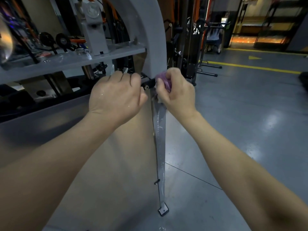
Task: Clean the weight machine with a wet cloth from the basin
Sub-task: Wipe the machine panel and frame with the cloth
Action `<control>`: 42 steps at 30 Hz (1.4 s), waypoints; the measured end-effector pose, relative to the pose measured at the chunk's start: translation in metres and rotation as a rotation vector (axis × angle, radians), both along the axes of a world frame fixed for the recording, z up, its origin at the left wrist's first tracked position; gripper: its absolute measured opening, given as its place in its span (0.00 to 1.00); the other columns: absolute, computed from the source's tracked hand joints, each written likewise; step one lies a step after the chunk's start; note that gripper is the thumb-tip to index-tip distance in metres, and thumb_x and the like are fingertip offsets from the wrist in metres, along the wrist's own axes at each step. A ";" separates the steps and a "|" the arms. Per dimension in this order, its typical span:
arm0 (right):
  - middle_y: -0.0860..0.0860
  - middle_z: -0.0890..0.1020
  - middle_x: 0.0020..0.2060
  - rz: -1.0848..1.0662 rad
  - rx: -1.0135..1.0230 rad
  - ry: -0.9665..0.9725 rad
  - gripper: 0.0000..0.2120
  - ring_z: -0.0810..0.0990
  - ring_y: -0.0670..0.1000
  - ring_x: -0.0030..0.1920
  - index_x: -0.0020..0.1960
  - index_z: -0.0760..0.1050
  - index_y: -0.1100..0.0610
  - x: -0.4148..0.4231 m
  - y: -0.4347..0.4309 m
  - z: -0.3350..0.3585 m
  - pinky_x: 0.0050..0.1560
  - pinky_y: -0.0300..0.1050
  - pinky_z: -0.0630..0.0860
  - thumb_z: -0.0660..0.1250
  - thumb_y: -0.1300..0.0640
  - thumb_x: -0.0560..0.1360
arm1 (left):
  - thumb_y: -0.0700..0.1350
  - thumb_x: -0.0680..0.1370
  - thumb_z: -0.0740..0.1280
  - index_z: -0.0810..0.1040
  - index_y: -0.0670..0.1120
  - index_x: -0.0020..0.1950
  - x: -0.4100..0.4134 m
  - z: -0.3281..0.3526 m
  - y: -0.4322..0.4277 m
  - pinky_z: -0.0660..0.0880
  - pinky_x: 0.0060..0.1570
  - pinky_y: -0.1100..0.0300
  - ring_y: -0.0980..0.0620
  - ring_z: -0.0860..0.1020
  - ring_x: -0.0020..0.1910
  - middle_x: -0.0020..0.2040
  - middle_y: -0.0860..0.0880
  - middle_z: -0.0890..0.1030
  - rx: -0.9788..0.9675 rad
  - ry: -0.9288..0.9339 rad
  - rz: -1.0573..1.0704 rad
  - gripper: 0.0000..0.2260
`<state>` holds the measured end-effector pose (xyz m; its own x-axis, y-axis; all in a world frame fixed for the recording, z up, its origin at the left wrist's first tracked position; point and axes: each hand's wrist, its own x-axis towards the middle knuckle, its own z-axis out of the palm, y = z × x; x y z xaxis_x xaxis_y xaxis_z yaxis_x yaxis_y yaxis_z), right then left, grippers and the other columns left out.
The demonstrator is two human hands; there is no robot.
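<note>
The grey weight machine (155, 39) stands right in front of me, its curved upright post running down to a foot on the floor. My right hand (176, 92) grips a bunched purple cloth (164, 80) against the post's right edge, about halfway up. Water streaks run down the post below the cloth. My left hand (116, 95) is wet and its curled fingers hold a black handle (149, 84) that sticks out from the post. What the left fingers close on behind the knuckles is hidden.
A grey crossbar shelf (66, 60) with black pulleys and small parts runs to the left. Black and orange cable machines (191, 47) stand behind the post. A person (214, 39) sits far back. The grey floor with yellow lines (250, 67) spreads to the right.
</note>
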<state>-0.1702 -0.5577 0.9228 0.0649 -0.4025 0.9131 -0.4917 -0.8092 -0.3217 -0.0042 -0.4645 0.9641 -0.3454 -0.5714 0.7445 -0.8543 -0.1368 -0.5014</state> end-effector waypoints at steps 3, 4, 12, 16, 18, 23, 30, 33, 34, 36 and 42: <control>0.51 0.80 0.37 -0.011 -0.029 -0.077 0.11 0.77 0.54 0.34 0.48 0.75 0.62 0.008 -0.001 0.000 0.30 0.51 0.75 0.65 0.54 0.81 | 0.47 0.81 0.56 0.74 0.42 0.44 0.000 -0.001 0.000 0.65 0.32 0.53 0.41 0.76 0.34 0.35 0.41 0.78 0.001 0.004 -0.005 0.13; 0.51 0.79 0.38 0.005 -0.017 -0.102 0.09 0.77 0.53 0.35 0.50 0.75 0.61 0.011 0.001 -0.009 0.30 0.49 0.74 0.65 0.55 0.81 | 0.47 0.82 0.56 0.74 0.42 0.44 0.000 -0.001 0.000 0.65 0.32 0.53 0.41 0.76 0.34 0.35 0.41 0.78 0.004 0.005 -0.002 0.13; 0.51 0.79 0.38 0.007 0.018 -0.034 0.05 0.75 0.52 0.35 0.52 0.72 0.56 0.009 0.006 -0.045 0.28 0.48 0.73 0.64 0.55 0.80 | 0.47 0.81 0.58 0.74 0.42 0.44 -0.001 -0.002 -0.002 0.67 0.32 0.53 0.41 0.76 0.35 0.35 0.41 0.78 0.009 0.012 0.011 0.12; 0.51 0.80 0.42 0.038 -0.002 -0.177 0.07 0.77 0.50 0.38 0.52 0.75 0.61 0.013 -0.004 0.008 0.35 0.47 0.73 0.65 0.56 0.82 | 0.47 0.81 0.57 0.75 0.42 0.44 0.000 -0.002 -0.001 0.66 0.33 0.53 0.41 0.76 0.35 0.35 0.41 0.78 0.010 0.009 0.016 0.13; 0.51 0.80 0.44 0.072 -0.004 -0.226 0.05 0.77 0.49 0.41 0.56 0.70 0.55 0.018 -0.005 0.005 0.39 0.40 0.71 0.65 0.57 0.82 | 0.47 0.81 0.56 0.75 0.42 0.44 -0.001 -0.002 -0.001 0.64 0.33 0.54 0.41 0.76 0.34 0.35 0.42 0.78 0.005 -0.009 0.021 0.13; 0.53 0.82 0.47 0.115 0.065 -0.149 0.06 0.80 0.52 0.43 0.57 0.66 0.52 0.015 0.001 -0.044 0.38 0.49 0.76 0.62 0.54 0.83 | 0.47 0.81 0.55 0.75 0.43 0.44 -0.003 0.001 0.001 0.59 0.34 0.55 0.43 0.75 0.34 0.35 0.43 0.78 -0.002 -0.030 0.070 0.14; 0.50 0.82 0.45 0.124 -0.054 -0.187 0.10 0.80 0.49 0.41 0.56 0.74 0.62 0.014 -0.009 0.042 0.37 0.46 0.77 0.65 0.55 0.83 | 0.47 0.81 0.57 0.77 0.41 0.46 -0.005 0.003 0.003 0.63 0.33 0.54 0.42 0.77 0.34 0.35 0.43 0.79 0.046 0.003 0.073 0.13; 0.44 0.79 0.47 0.150 -0.030 -0.219 0.07 0.78 0.43 0.43 0.57 0.67 0.50 0.015 -0.007 0.035 0.40 0.34 0.73 0.65 0.55 0.83 | 0.47 0.80 0.58 0.77 0.42 0.44 -0.006 0.003 0.003 0.63 0.33 0.54 0.42 0.76 0.34 0.35 0.43 0.79 0.041 0.002 0.066 0.12; 0.43 0.78 0.47 0.154 -0.012 -0.224 0.07 0.78 0.42 0.43 0.56 0.66 0.50 0.015 -0.006 0.024 0.41 0.34 0.73 0.64 0.55 0.83 | 0.47 0.80 0.58 0.76 0.42 0.43 -0.006 0.002 0.003 0.61 0.33 0.54 0.42 0.76 0.33 0.35 0.43 0.78 0.045 0.000 0.062 0.12; 0.47 0.79 0.47 0.150 0.034 -0.204 0.05 0.79 0.48 0.42 0.57 0.69 0.53 0.015 -0.004 -0.008 0.40 0.44 0.78 0.63 0.54 0.83 | 0.47 0.80 0.58 0.75 0.42 0.43 -0.005 0.002 0.003 0.58 0.35 0.55 0.41 0.76 0.34 0.35 0.42 0.78 0.062 0.001 0.056 0.12; 0.54 0.78 0.41 0.091 0.172 0.143 0.06 0.77 0.58 0.37 0.52 0.66 0.52 0.010 0.022 -0.144 0.30 0.55 0.76 0.62 0.51 0.81 | 0.47 0.81 0.58 0.75 0.41 0.45 -0.005 0.003 0.002 0.58 0.36 0.54 0.40 0.76 0.35 0.37 0.41 0.79 0.080 0.006 0.085 0.12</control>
